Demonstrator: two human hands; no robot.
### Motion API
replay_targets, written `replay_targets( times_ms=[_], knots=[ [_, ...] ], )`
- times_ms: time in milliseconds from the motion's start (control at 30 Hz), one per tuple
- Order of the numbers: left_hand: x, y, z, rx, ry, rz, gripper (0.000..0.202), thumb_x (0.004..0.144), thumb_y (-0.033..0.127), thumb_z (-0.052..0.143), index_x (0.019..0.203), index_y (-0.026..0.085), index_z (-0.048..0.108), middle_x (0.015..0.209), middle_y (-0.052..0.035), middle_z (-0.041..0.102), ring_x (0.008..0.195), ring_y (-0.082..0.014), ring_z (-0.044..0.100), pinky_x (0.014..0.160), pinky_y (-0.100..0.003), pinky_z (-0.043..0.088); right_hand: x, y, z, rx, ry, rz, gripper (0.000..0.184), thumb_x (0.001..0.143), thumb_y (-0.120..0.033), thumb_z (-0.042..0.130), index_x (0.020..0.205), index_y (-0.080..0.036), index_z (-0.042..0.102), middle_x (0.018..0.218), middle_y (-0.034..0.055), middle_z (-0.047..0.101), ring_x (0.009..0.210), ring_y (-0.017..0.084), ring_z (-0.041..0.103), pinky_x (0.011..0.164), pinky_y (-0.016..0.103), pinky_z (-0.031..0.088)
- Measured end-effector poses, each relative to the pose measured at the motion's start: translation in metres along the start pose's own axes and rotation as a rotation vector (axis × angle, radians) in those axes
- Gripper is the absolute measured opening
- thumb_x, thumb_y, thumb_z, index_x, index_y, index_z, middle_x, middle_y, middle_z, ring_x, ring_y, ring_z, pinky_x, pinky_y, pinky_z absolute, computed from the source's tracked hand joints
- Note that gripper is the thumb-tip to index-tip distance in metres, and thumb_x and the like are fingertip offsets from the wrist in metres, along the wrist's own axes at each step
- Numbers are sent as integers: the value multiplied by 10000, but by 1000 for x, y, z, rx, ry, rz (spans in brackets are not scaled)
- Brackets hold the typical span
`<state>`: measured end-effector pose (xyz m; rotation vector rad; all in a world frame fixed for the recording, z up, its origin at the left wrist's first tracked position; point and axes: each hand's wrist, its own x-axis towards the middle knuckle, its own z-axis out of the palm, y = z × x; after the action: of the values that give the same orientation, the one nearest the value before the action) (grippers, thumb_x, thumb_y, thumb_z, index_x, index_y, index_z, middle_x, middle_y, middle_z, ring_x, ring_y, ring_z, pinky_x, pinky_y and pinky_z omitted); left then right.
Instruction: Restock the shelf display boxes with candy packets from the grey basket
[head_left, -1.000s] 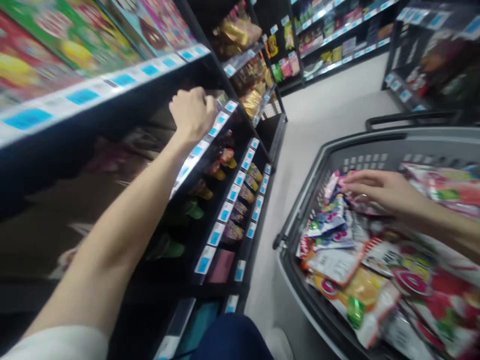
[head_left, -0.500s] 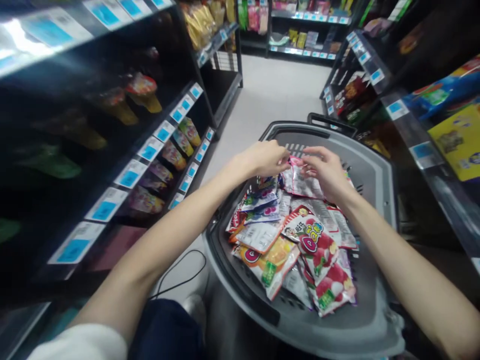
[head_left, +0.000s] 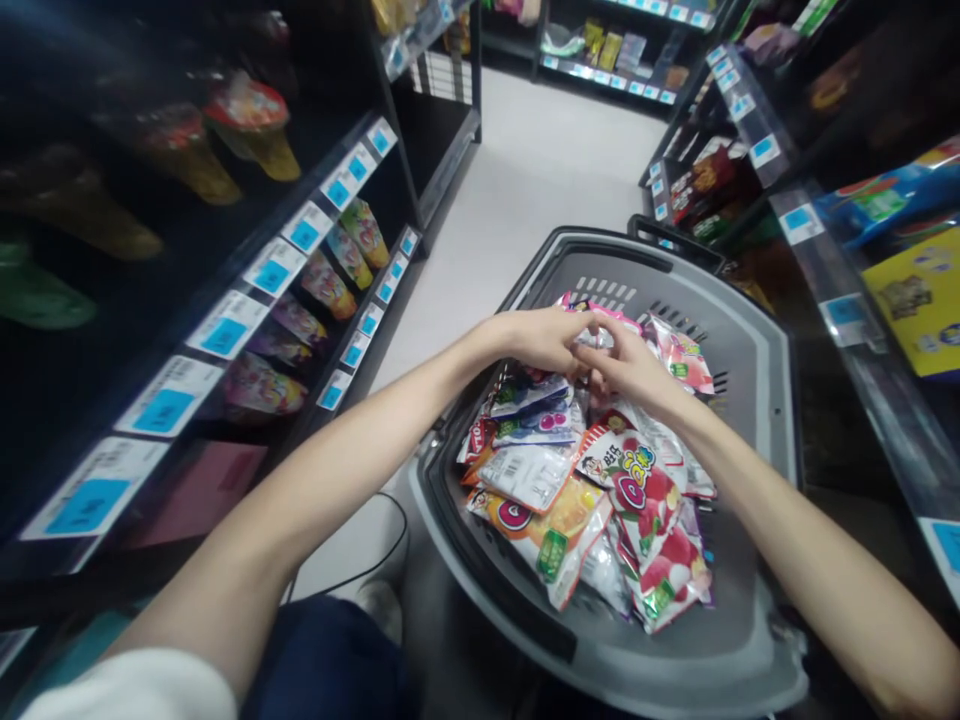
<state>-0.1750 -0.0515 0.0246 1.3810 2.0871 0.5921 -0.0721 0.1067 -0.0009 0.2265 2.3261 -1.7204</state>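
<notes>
Both hands are inside the grey shopping basket [head_left: 757, 400], meeting over the far part of a heap of small candy bags. My left hand [head_left: 551, 340] has its fingers bent inward, their tips mostly hidden. My right hand [head_left: 622, 365] touches it, fingers curled down and the thumb towards the left hand. What they grip, if anything, is hidden beneath them. Below the hands lie a red-and-white gummy candy bag [head_left: 637, 480], an orange gummy candy bag [head_left: 559, 535] and purple grape-print bags [head_left: 536, 425]. A pink-and-white bag [head_left: 679, 355] rests beyond my right hand.
Dark shelving with blue-and-white price tags [head_left: 274, 265] runs along the left, holding jelly packs [head_left: 326, 285]. On the right, another shelf carries a yellow package [head_left: 919, 300]. Pale floor [head_left: 517, 170] leads to shelves at the back. A thin black cable [head_left: 375, 560] lies by my foot.
My hands have come together and curled down over the bags. The pink-backed bag between them is now mostly covered, and a pink-and-white bag shows at right. The view has tilted downward.
</notes>
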Motion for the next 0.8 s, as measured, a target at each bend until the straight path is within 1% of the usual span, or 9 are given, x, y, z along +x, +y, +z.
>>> replay_targets(
  times_ms=[100,200,300,433,533,633,700,733,800],
  knots=[
    [-1,-4,3,-152,175,39,618,813,165,557,1426,110,501,708,9,636,590,-142,572,619,-269,459,-2,-7,0,172,-11,121,761,828,-647,777,1392,-250,456,853,60,701,614,224,700,460,293,549],
    [3,-6,10,-285,405,168,511,883,214,535,1392,178,510,653,37,556,602,-132,539,684,-286,493,-6,-14,-3,334,-95,222,833,809,-815,708,1409,-268,520,947,92,711,711,240,711,561,352,616],
    [9,-9,14,-464,491,264,454,928,275,553,1378,238,504,679,24,546,655,-140,573,734,-300,534,-9,-17,-2,399,-188,191,867,797,-901,649,1395,-280,548,1056,106,721,808,261,711,656,409,640],
    [10,-12,15,-653,458,296,464,939,349,592,1389,274,514,736,-3,583,747,-185,654,790,-364,594,-11,-13,6,430,-168,50,757,770,-825,762,1267,-276,608,1147,94,716,983,273,698,765,409,639],
    [11,-19,12,-783,542,265,480,972,437,573,1425,295,499,869,-29,646,877,-219,701,872,-433,612,-13,-15,12,526,-103,-13,605,790,-721,802,1145,-261,633,1212,75,700,1103,273,672,906,437,629],
    [16,-30,8,-848,744,246,534,966,490,619,1441,288,480,1102,-53,673,1088,-242,695,1006,-477,581,-18,-21,12,585,-37,-103,531,855,-667,723,1203,-275,640,1308,61,674,1244,298,628,1042,535,581],
    [20,-37,6,-863,842,216,549,951,502,669,1414,262,496,1263,-74,653,1238,-263,650,1099,-501,532,-20,-25,9,553,7,-154,556,871,-672,660,1272,-288,634,1343,66,664,1310,323,596,1077,596,547],
    [21,-40,5,-876,851,195,549,950,515,683,1396,246,509,1328,-89,638,1299,-275,621,1134,-515,505,-21,-26,8,532,28,-162,579,871,-685,633,1293,-289,628,1353,69,661,1324,332,586,1076,612,542],
    [22,-44,4,-917,799,162,554,952,557,695,1358,212,544,1403,-125,619,1376,-298,577,1179,-540,461,-20,-26,5,518,59,-152,596,873,-681,601,1318,-285,617,1384,67,650,1333,335,577,1056,606,554]
  ],
)
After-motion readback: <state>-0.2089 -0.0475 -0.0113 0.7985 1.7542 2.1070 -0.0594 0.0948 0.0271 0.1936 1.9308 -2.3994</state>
